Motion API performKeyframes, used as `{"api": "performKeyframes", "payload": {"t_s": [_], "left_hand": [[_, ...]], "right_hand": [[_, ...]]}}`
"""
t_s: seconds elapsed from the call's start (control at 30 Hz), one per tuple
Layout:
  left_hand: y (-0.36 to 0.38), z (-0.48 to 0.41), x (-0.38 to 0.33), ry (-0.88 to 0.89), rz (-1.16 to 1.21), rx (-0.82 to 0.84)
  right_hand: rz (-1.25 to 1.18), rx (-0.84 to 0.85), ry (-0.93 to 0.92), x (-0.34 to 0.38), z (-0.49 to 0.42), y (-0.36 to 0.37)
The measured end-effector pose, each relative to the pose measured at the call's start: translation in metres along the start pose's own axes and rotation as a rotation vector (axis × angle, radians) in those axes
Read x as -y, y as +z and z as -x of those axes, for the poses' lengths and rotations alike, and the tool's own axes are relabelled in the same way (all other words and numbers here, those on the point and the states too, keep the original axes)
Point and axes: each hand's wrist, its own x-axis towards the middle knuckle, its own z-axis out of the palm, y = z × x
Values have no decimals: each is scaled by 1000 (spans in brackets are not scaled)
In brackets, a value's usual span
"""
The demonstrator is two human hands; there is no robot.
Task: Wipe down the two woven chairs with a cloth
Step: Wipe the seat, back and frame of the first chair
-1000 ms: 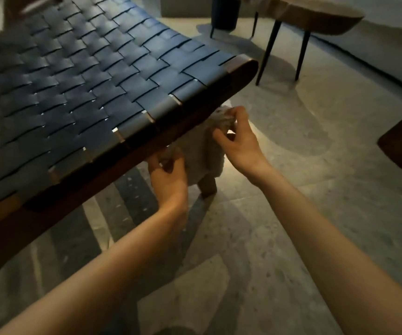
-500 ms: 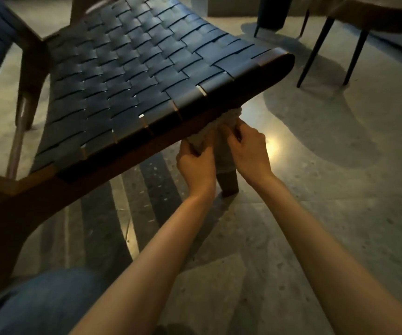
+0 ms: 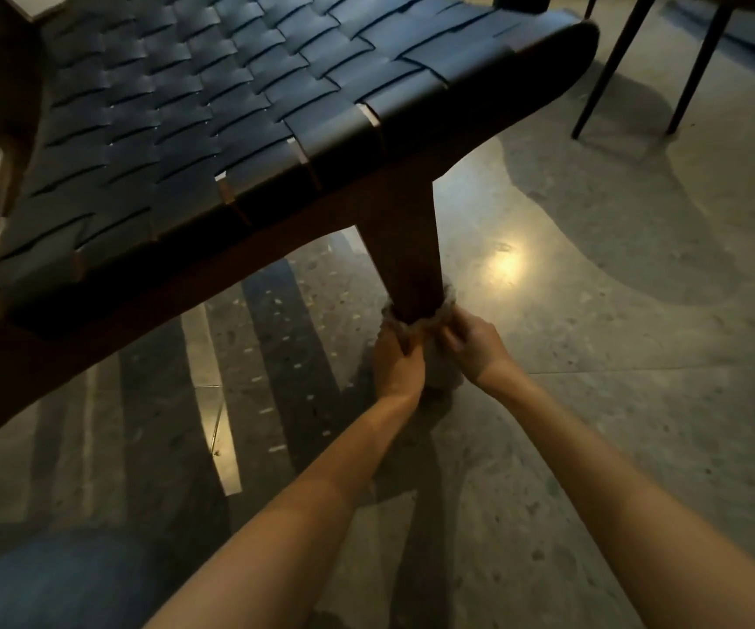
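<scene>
Cloth (image 3: 443, 305) is wrapped round the foot of the woven chair's (image 3: 230, 106) front leg (image 3: 405, 247), with the left hand (image 3: 396, 360) and right hand (image 3: 475, 342) on either side of that leg, fingers of both clamped on the cloth's ends. This leg looks almost wiped. Whether the seat above the leg is done cannot be told, and the second chair, out of view, probably remains.

dim, soft frame; glare spot on floor (image 3: 505, 261), perhaps overhead.

Premises appear to be a lounge or living area: woven chair (image 3: 239, 106), polished terrazzo floor (image 3: 593, 401), slender-legged side table (image 3: 639, 61).
</scene>
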Motion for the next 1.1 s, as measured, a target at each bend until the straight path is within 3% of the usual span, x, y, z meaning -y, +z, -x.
{"api": "performKeyframes", "payload": {"t_s": [0.13, 0.27, 0.37, 0.5, 0.63, 0.87, 1.1], "left_hand": [[5, -18, 9, -143, -145, 213], [1, -13, 9, -208, 101, 288], [-1, -7, 3, -187, 160, 244], [-11, 4, -21, -161, 222, 66], [-31, 18, -50, 63, 185, -156], [-59, 36, -92, 376, 490, -282], [-56, 22, -74, 451, 368, -250]], "right_hand": [[69, 95, 70, -17, -11, 8], [76, 119, 114, -20, -13, 10], [59, 65, 82, -11, -8, 6], [-33, -36, -24, 17, 3, -9], [-169, -106, -175, 57, 19, -28], [-189, -166, -348, 115, 21, -52], [-242, -128, -331, 99, 13, -42]]}}
